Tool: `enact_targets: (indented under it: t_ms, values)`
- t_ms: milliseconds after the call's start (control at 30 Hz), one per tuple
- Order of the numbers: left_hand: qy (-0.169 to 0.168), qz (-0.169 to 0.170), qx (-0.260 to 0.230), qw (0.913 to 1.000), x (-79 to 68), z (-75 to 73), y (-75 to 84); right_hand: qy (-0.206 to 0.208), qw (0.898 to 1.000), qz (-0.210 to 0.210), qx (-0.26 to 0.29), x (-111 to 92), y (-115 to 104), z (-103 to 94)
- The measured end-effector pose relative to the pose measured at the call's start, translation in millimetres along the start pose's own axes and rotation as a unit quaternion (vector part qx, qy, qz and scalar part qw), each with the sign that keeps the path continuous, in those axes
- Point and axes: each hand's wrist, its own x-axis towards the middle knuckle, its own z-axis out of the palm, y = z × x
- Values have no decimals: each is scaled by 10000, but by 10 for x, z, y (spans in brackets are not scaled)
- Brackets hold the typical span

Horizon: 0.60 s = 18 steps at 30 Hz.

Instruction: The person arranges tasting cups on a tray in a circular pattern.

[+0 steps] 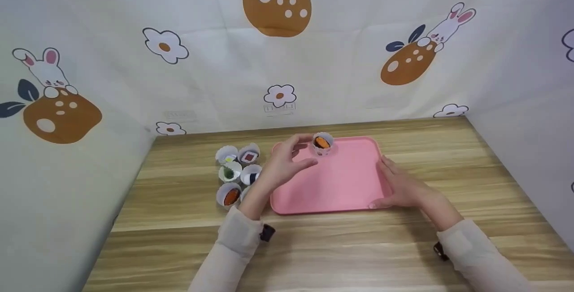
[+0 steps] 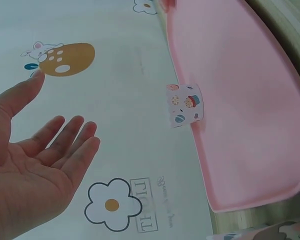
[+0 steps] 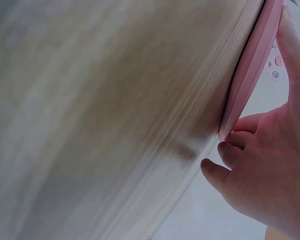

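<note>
A pink tray (image 1: 332,180) lies on the wooden table. A paper baking cup (image 1: 323,144) with an orange-topped toy sushi piece stands at the tray's back edge; in the left wrist view this cup (image 2: 186,105) shows a printed cupcake pattern. My left hand (image 1: 287,159) hovers over the tray's left part, fingers relaxed and apart from the cup, nothing in the palm. At the tray's right side rests my right hand (image 1: 399,186), fingers along the rim and thumb by the front corner. Right wrist view: the fingers (image 3: 235,152) lie near the tray's rim (image 3: 247,75).
Left of the tray, several paper cups (image 1: 231,195) with sushi-like pieces stand close together, partly behind my left forearm. A light sheet with rabbit and flower prints (image 1: 215,85) hangs behind the table (image 1: 332,247) and along its sides.
</note>
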Motion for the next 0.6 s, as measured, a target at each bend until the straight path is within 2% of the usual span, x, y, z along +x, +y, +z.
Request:
enact_targets:
  t_ms: [233, 400, 600]
  values:
    - [-42, -205, -172, 9996, -57, -68, -39, -6, 10000, -15, -17, 6, -6, -4]
    - [47, -184, -130, 9997, -121, -134, -75, 6, 9999, -28, -166, 11, -12, -11]
    - [145, -233, -118, 9996, -196, -220, -107, -21, 10000, 27, -71, 7, 0, 5]
